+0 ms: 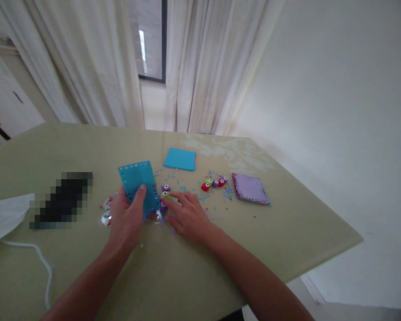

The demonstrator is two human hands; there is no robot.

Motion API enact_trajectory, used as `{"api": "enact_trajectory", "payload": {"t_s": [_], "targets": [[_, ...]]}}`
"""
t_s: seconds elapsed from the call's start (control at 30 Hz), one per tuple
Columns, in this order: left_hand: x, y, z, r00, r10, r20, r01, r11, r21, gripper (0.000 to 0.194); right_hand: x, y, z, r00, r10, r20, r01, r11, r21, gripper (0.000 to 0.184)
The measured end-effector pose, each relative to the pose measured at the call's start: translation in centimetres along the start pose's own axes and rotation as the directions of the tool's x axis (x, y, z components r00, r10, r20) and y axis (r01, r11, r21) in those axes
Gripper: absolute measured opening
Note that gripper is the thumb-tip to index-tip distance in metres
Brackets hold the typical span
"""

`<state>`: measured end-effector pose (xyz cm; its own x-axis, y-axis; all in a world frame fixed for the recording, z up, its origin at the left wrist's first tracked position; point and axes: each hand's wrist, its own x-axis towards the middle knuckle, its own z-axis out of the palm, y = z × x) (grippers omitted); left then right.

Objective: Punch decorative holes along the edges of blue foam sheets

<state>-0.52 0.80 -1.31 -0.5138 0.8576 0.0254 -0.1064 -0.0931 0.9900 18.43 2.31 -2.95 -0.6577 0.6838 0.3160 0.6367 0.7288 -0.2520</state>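
Head view: the left hand is holding a teal punched sheet tilted up off the desk, thumb clamped on its face, likely so the holes along the edge are showing. The right hand is resting flat beside it, fingers spread and gripping nothing, fingertips touching a small green punch. More little punches, a blue paper stack and a purple stack are lying farther out, among scattered confetti.
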Motion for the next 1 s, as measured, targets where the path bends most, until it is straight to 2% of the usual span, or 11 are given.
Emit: {"api": "enact_trajectory", "payload": {"t_s": [0.1,0.2,0.27,0.3,0.37,0.43,0.47,0.57,0.87,0.93,1.0], "targets": [[-0.1,-0.1,-0.2,0.999,0.031,0.041,-0.034,0.997,0.072,0.042,0.0,-0.6,0.4,0.998,-0.030,0.054,0.028,0.999,0.030,0.038],[-0.5,0.1,-0.1,0.998,0.020,0.063,-0.028,0.990,0.136,0.044,-0.1,0.3,0.2,0.995,0.049,0.092,-0.061,0.990,0.128,0.022],[-0.7,0.2,0.0,0.996,0.014,0.092,-0.030,0.985,0.171,0.045,-0.3,1.0,-0.1,0.987,0.151,0.062,-0.162,0.950,0.266,0.020],[-0.8,0.3,0.0,0.993,0.017,0.116,-0.039,0.981,0.188,0.045,-0.3,1.2,-0.3,0.975,0.221,0.032,-0.217,0.903,0.371,0.023],[-1.1,0.2,0.1,0.983,0.021,0.181,-0.062,0.973,0.224,0.046,-0.2,1.5,-0.7,0.928,0.373,-0.015,-0.287,0.739,0.609,0.030],[-1.3,0.2,0.1,0.970,0.018,0.242,-0.079,0.966,0.248,0.047,-0.1,1.5,-1.2,0.879,0.476,-0.027,-0.280,0.561,0.779,0.037],[-1.4,0.1,0.2,0.963,0.013,0.271,-0.084,0.963,0.254,0.048,0.0,1.5,-1.3,0.866,0.499,-0.029,-0.260,0.500,0.826,0.040],[-1.8,0.0,0.4,0.939,0.004,0.343,-0.100,0.959,0.264,0.047,0.2,1.3,-1.7,0.855,0.517,-0.049,-0.208,0.427,0.880,0.043],[-2.2,-0.1,0.4,0.920,-0.017,0.392,-0.107,0.950,0.293,0.046,0.3,0.9,-1.6,0.851,0.523,-0.047,-0.191,0.393,0.899,0.051],[-2.2,-0.2,0.4,0.904,-0.011,0.428,-0.122,0.951,0.283,0.045,0.3,0.9,-1.6,0.841,0.541,-0.001,-0.213,0.333,0.919,0.054],[-2.2,-0.4,0.5,0.891,0.000,0.455,-0.160,0.936,0.312,0.042,0.4,0.9,-1.7,0.833,0.548,0.072,-0.236,0.236,0.943,0.055]]}}
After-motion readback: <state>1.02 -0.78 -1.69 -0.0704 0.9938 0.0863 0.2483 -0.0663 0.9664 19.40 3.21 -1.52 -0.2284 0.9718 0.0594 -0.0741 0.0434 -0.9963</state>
